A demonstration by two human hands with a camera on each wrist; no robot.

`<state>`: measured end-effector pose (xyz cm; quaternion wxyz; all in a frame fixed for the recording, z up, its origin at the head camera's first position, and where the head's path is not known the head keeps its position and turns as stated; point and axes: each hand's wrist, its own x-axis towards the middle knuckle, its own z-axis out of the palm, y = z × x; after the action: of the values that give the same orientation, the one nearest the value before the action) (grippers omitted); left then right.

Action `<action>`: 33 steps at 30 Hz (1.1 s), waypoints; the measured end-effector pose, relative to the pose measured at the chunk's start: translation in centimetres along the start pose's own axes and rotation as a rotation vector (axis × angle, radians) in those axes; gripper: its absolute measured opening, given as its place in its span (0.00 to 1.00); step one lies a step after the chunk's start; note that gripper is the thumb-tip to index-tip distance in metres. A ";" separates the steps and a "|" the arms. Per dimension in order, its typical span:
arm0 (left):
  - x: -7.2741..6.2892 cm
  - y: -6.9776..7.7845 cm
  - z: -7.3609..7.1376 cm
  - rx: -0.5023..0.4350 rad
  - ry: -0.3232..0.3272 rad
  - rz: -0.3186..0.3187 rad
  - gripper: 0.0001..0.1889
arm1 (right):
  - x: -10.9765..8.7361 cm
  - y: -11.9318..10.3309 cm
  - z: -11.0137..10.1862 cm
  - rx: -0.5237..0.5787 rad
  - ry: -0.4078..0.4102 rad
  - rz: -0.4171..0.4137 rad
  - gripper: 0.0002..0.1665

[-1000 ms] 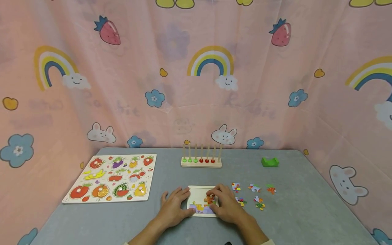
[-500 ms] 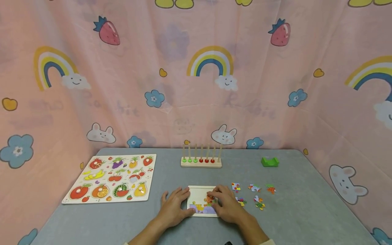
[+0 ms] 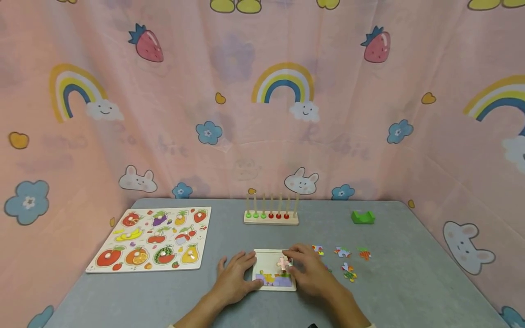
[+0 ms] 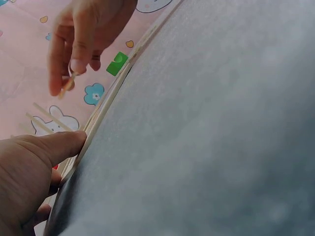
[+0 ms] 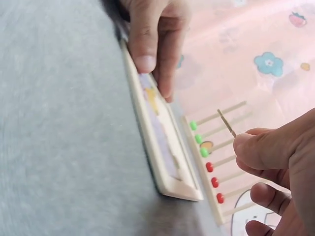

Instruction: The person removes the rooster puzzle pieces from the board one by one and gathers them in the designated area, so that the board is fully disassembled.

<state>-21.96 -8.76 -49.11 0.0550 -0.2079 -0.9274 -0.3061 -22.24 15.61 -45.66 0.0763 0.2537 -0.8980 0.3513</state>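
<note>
My right hand (image 3: 313, 271) pinches a cross-shaped jigsaw piece (image 3: 282, 263) between thumb and fingers, over the right part of a small wooden puzzle tray. The piece turns a pale, plain face to the head view, and in the right wrist view it appears edge-on, clear above the tray. Purple, yellow and green pieces (image 3: 274, 279) line the tray's near side. Along the left rim of the tray (image 5: 140, 110) rests my left hand (image 3: 233, 279), its thumb (image 4: 69, 145) at the near corner and its straight fingers farther up the side.
Several loose jigsaw pieces (image 3: 349, 272) lie to the right, one partly hidden by my right hand. Behind stands a peg rack (image 3: 270, 218) with green and red beads. A green block (image 3: 362, 217) sits back right, a fruit knob puzzle board (image 3: 149, 239) at left.
My right hand has lifted the orange jigsaw piece from beside the near row and turned it; its pale face now shows instead of the picture. The left hand stays on the tray.
</note>
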 end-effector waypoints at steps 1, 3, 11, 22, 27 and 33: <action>0.0 0.0 0.0 -0.001 0.000 0.000 0.34 | 0.0 -0.1 -0.2 -0.001 0.003 0.000 0.20; 0.0 0.0 0.1 -0.002 0.002 0.000 0.34 | -0.1 -0.3 -0.6 -0.007 0.014 -0.007 0.21; 0.0 -0.1 0.2 -0.003 0.011 0.001 0.34 | -0.4 -0.5 -2.5 -0.035 0.126 -0.186 0.24; 0.0 0.0 0.2 -0.001 0.020 0.011 0.34 | -1.7 -1.1 -5.7 -0.074 0.203 -0.233 0.27; 0.0 0.0 0.3 -0.003 0.017 0.013 0.33 | -2.5 -1.2 -7.5 -0.071 0.235 -0.255 0.28; 0.0 0.0 0.2 0.008 0.012 0.005 0.33 | -3.3 -0.7 -9.2 -0.063 0.279 -0.309 0.31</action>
<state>-21.99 -8.64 -49.30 0.0624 -0.2082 -0.9277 -0.3035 -19.43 22.69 -39.49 0.2609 0.3347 -0.8397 0.3388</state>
